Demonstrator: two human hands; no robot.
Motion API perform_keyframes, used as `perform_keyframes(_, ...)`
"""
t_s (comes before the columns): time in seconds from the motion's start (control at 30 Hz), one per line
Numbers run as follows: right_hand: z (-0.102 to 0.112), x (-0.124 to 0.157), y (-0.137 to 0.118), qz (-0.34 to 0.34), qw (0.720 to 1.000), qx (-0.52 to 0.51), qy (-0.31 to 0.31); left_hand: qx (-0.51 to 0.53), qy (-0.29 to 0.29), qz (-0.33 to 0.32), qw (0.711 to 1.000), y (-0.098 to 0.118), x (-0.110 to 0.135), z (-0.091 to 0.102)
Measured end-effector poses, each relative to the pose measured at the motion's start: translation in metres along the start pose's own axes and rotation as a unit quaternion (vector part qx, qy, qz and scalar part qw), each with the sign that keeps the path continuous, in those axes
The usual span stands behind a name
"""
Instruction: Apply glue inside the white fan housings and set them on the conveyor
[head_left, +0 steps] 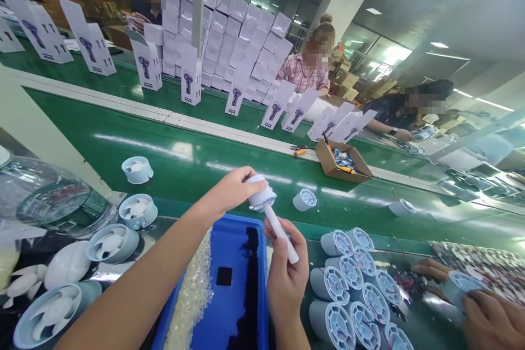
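My left hand [232, 190] is closed around a pale blue round fan housing [263, 200], its ribbed end turned toward my right hand. In my right hand [289, 284], thumb and fingers grip a white rod-shaped tool [283, 234], whose upper end meets the housing's rim. Whether the tip presses in or only touches, I cannot tell. Beneath both hands lies a blue tray [223, 317] with clear small pieces [192, 290] on its left side and black small parts [250, 284] along its right. A single black square [224, 276] rests between them.
Several fan housings [342, 273] stand grouped at right, near a co-worker's hands [484, 301]. Housings with white fan blades [138, 210] and a large plastic bottle [53, 197] are at left. Beyond the green belt [197, 145] stand printed boxes [191, 79] and a carton of tools [344, 161].
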State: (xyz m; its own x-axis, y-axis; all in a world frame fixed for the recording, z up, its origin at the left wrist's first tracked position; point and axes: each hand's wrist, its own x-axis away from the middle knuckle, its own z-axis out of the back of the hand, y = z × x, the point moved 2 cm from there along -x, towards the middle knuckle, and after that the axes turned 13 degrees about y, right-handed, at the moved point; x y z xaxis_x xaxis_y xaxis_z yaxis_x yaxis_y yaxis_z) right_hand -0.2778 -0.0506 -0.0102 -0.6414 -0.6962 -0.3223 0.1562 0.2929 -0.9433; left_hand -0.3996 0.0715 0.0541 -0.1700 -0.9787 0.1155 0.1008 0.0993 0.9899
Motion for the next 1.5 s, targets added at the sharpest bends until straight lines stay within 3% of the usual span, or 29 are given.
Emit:
perform_keyframes(0.1,0.0,-0.001,-0.001,-0.017,0.994,0.11,-0.004,-0.018,0.069,-0.037,0.997,0.007,0.005,-0.004)
perform_keyframes(0.17,-0.004,0.001,0.0,-0.045,0.985,0.154,-0.069,0.021,0.103,-0.052,0.993,0.009,0.007,-0.009)
perform_keyframes(0.27,-0.011,0.006,-0.001,-0.065,0.975,0.15,-0.153,0.087,0.163,-0.063,0.981,0.005,0.008,-0.019)
perform_keyframes(0.37,-0.012,0.012,-0.001,-0.066,0.977,0.129,-0.155,0.091,0.227,-0.089,0.965,0.0,0.01,-0.029)
perform_keyframes(0.57,-0.013,0.013,-0.005,-0.069,0.985,0.085,-0.134,0.262,0.155,-0.072,0.95,-0.003,0.015,-0.037)
perform_keyframes(0.67,-0.012,0.007,-0.007,-0.075,0.987,0.091,-0.11,0.187,0.153,-0.112,0.964,-0.001,0.015,-0.035)
perform_keyframes(0.73,-0.01,0.003,-0.007,-0.075,0.988,0.099,-0.092,0.128,0.091,-0.105,0.982,0.001,0.015,-0.034)
perform_keyframes(0.83,-0.007,0.0,-0.004,-0.06,0.987,0.116,-0.091,0.085,-0.002,-0.037,0.996,0.0,0.01,-0.027)
perform_keyframes(0.87,-0.007,0.0,-0.003,-0.055,0.986,0.124,-0.092,0.071,0.007,-0.023,0.997,-0.001,0.007,-0.022)
perform_keyframes(0.93,-0.007,0.0,-0.003,-0.061,0.985,0.137,-0.084,0.013,0.094,-0.026,0.995,-0.003,-0.002,-0.004)
perform_keyframes(1.03,-0.011,0.003,-0.003,-0.087,0.987,0.126,-0.056,-0.186,0.202,-0.063,0.96,-0.012,-0.016,0.023)
perform_keyframes(1.17,-0.019,0.012,0.0,-0.094,0.989,0.071,-0.085,-0.424,0.201,-0.077,0.88,-0.034,-0.029,0.041)
perform_keyframes(1.23,-0.022,0.016,0.004,-0.086,0.986,0.047,-0.132,-0.444,0.199,-0.056,0.872,-0.043,-0.032,0.041)
perform_keyframes(1.33,-0.024,0.021,0.008,-0.076,0.973,0.036,-0.213,-0.396,0.211,-0.036,0.893,-0.045,-0.033,0.036)
perform_keyframes(1.4,-0.024,0.022,0.009,-0.068,0.967,0.044,-0.243,-0.371,0.228,-0.032,0.899,-0.041,-0.033,0.035)
perform_keyframes(1.5,-0.023,0.023,0.007,-0.052,0.961,0.062,-0.263,-0.393,0.25,-0.015,0.885,-0.034,-0.031,0.04)
